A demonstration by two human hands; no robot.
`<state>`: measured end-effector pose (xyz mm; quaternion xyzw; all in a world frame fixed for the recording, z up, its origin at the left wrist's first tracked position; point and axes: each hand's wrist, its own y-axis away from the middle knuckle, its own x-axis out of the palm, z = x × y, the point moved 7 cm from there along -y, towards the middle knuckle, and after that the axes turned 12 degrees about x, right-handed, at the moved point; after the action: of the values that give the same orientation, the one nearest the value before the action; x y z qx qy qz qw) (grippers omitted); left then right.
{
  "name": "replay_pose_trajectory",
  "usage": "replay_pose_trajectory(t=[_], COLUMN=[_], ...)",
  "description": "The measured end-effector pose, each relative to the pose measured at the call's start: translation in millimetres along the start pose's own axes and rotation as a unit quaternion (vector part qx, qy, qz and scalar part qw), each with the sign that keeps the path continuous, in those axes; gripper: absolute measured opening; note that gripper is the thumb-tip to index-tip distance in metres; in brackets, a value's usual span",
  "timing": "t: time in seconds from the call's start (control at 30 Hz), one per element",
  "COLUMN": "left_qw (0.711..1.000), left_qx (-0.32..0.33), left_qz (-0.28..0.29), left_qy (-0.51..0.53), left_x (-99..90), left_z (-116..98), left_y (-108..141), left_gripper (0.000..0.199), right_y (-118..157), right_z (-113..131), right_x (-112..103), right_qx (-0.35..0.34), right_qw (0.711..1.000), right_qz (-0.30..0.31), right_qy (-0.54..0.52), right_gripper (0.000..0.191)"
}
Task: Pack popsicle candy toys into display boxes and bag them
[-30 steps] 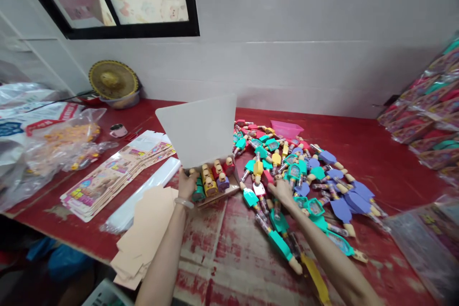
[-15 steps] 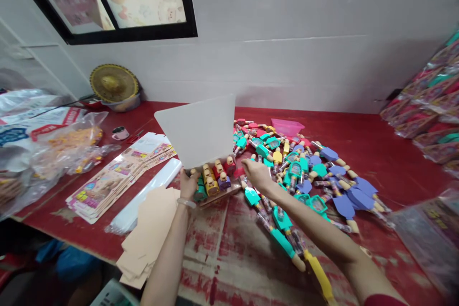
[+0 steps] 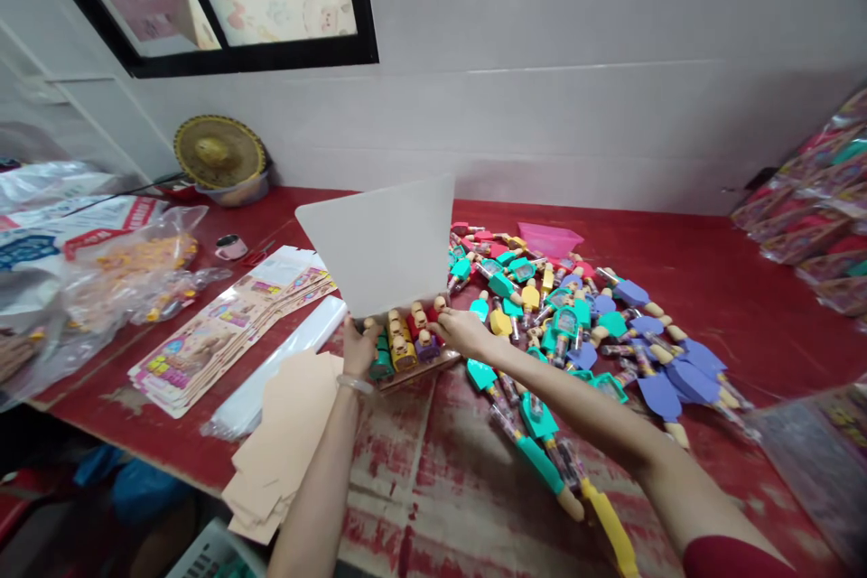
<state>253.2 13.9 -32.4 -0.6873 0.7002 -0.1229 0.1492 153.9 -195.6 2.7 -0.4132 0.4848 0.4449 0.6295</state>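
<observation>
A display box (image 3: 420, 368) with a raised white lid panel (image 3: 383, 244) stands on the table in front of me. Packed inside in rows are green, yellow, red and purple toy shovels (image 3: 402, 339) with beige knobbed ends. My left hand (image 3: 358, 350) grips the box's left end, its thumb on the rim. At the right end, my right hand (image 3: 467, 332) has its fingers closed at a red toy shovel (image 3: 434, 334) in the box; the fingers partly cover it. Beside that hand spreads a pile of loose toy shovels (image 3: 562, 321) with clear, filled tubes.
Left of the box lie printed cards (image 3: 209, 334), clear plastic sleeves (image 3: 284, 366) and beige cardboard pieces (image 3: 284, 433). Bags of yellow parts (image 3: 149, 262) and a round fan (image 3: 220, 152) sit farther left. A pink tray (image 3: 550, 239) stands behind the pile; packed bags (image 3: 813, 208) are stacked right.
My right hand has moved left from beside the box onto its right end, to the red toy shovel. My left hand keeps its hold on the box. The view has shifted slightly.
</observation>
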Motion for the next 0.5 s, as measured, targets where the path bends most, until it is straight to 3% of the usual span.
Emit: replay_pose_trajectory(t=[0.33, 0.4, 0.5], left_qw=[1.0, 1.0, 1.0], left_qx=[-0.005, -0.008, -0.009], left_qz=[0.008, 0.009, 0.009], left_qy=[-0.004, -0.005, -0.003], left_x=[0.7, 0.7, 1.2], left_z=[4, 3, 0], left_y=[-1, -1, 0], left_gripper=[0.033, 0.033, 0.034], right_y=[-27, -28, -23], right_z=[-4, -15, -52], right_x=[16, 13, 13], right_qx=[0.113, 0.113, 0.137], right_qw=[0.991, 0.99, 0.988], right_qz=[-0.037, -0.032, -0.01], right_qy=[-0.058, -0.075, -0.074], right_gripper=[0.039, 0.042, 0.043])
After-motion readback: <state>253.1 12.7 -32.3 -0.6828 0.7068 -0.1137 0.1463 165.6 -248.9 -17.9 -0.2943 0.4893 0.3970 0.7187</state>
